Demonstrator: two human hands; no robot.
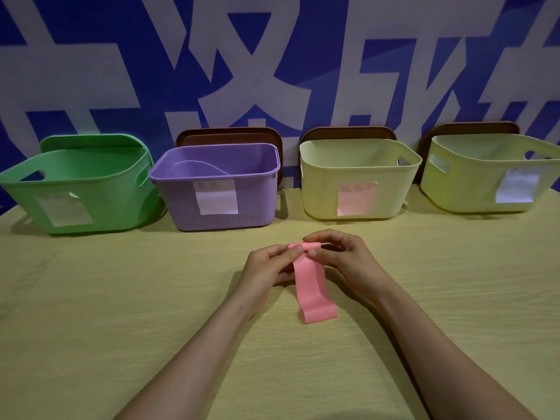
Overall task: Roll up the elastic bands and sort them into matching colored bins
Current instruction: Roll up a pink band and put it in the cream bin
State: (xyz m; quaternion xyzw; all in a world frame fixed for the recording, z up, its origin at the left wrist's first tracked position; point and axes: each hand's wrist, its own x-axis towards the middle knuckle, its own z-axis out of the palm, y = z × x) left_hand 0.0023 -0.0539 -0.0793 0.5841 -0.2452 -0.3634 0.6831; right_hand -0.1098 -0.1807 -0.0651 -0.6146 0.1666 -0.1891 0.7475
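**Pink band half rolled above the bench**

Pink elastic band sits between both hands at the middle of the wooden bench. Its far end is curled into a small roll, pinched by the fingers of the left hand and the right hand; the near end trails flat toward the person and touches the bench.

4 bins stand in a row against the blue-and-white wall: a green bin, a purple bin, a pale yellow bin with a pink label, and another yellow bin with a white label. A purple strip lies inside the purple bin.
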